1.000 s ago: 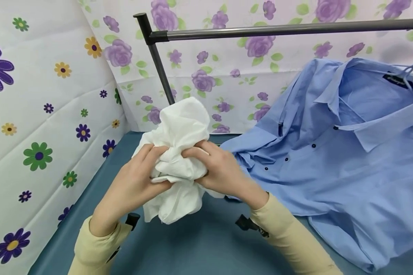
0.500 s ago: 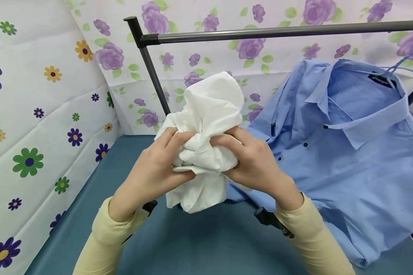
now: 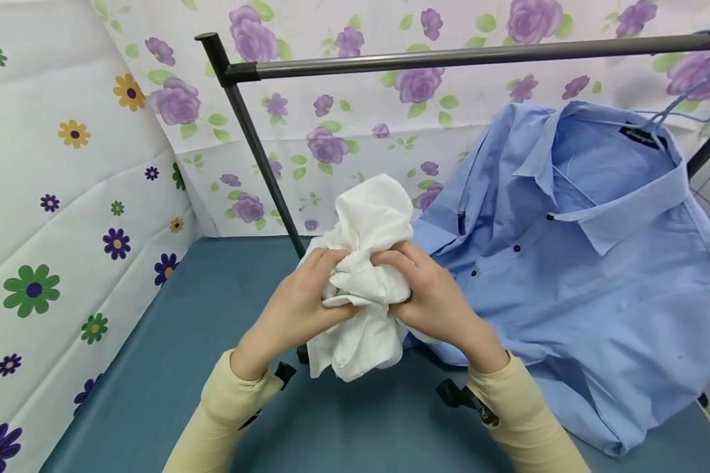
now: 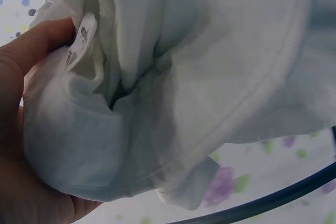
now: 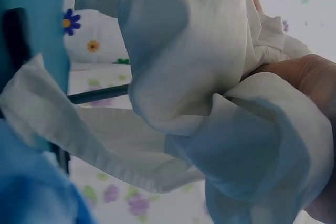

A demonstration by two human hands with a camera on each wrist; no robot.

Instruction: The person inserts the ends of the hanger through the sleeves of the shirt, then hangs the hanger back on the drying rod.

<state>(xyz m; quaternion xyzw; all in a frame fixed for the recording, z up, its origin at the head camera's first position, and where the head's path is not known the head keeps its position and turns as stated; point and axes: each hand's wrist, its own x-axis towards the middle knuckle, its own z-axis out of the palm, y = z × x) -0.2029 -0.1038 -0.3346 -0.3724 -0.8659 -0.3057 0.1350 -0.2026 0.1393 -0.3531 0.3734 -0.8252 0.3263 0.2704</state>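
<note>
A bunched-up white shirt [image 3: 367, 282] is held in the air between both hands in the head view. From its left side my left hand [image 3: 298, 302] grips the folds. My right hand [image 3: 438, 295] grips the bundle from the right. In the left wrist view, the left hand [image 4: 31, 129] holds the cloth near a small printed label [image 4: 81, 45]. A loose flap of the white shirt [image 5: 126, 156] hangs out in the right wrist view, where the right hand [image 5: 310, 82] is partly covered by cloth. Some fingers are hidden behind the folds.
A light blue button-up shirt [image 3: 615, 276] is on a hanger [image 3: 674, 108] at the right. Behind stands a dark metal rack [image 3: 390, 64] with a horizontal bar. Below is a blue-green table surface [image 3: 355, 427], with flowered sheets [image 3: 331, 98] behind and at the left.
The white shirt and both hands rise and shift right, then come down somewhat. The hold of both hands stays the same. The head view has turned slightly right.
</note>
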